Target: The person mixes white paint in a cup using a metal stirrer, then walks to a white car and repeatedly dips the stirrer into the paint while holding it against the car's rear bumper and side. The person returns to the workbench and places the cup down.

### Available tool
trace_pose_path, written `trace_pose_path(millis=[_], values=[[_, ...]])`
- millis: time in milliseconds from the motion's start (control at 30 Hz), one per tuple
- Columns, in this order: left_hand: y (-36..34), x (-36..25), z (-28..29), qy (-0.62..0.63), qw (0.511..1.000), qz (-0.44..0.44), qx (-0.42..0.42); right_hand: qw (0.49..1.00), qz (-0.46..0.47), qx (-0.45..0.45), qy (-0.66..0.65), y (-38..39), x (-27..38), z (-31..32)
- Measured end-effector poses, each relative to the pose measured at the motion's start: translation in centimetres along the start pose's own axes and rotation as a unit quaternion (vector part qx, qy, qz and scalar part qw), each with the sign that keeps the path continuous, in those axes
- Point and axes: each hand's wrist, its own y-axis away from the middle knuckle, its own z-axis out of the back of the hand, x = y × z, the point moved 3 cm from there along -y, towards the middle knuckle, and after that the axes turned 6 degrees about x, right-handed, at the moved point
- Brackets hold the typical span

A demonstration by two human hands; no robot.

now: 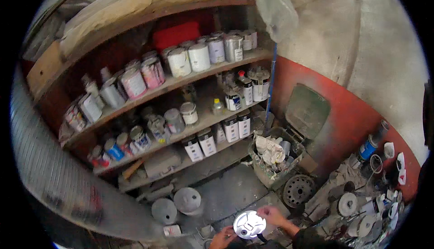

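Observation:
A round, shiny silver-white lid (249,225) with raised shapes and a small dark hole is at the lower middle, close to my body. It looks like a paint can's mixing lid; what is under it is hidden. My left hand (222,238) grips its left edge, with the fingertips against the rim. At its upper right, my right hand (272,216) has its fingers closed on the rim. A dark sleeve covers my right forearm. Beyond my hands on the left, two grey round buckets (187,201) stand on the floor.
Shelves (181,84) ahead hold several paint cans and bottles. A full waste bin (271,172) stands right of them, beside a steel wheel (299,191). The cluttered bench (332,199) at right carries cans and lids. A ribbed grey duct (58,176) runs along the left.

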Motion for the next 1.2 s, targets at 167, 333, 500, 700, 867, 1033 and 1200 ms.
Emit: trace_pose_path(millis=[167, 333, 500, 700, 867, 1033, 1200], values=[[-2.5, 3.4, 7.2, 0.342, 0.939, -0.031, 0.008, 0.986, 0.131, -0.099, 0.037, -11.6, 14.8, 8.8], [-3.8, 15.4, 9.0, 0.452, 0.885, -0.012, -0.11, 0.948, 0.261, -0.17, 0.071, -26.1, 28.0, 17.5], [1.6, -9.3, 15.8, -0.055, 0.985, -0.023, -0.165, 0.888, 0.253, -0.313, 0.221, -37.1, 38.5, 28.1], [-1.4, -11.6, 16.8, 0.074, 0.964, 0.119, -0.228, 0.871, 0.251, -0.381, 0.181, -49.8, 46.1, 29.3], [-3.3, -11.5, 14.8, 0.342, 0.877, 0.183, -0.284, 0.871, 0.254, -0.404, 0.116, -55.3, 47.5, 28.2], [-2.6, -10.1, 11.5, 0.555, 0.738, 0.199, -0.328, 0.867, 0.284, -0.403, 0.072, -56.5, 47.5, 29.4], [0.9, -8.0, 6.5, 0.734, 0.521, 0.212, -0.379, 0.85, 0.357, -0.388, -0.001, -53.0, 49.8, 32.3]])
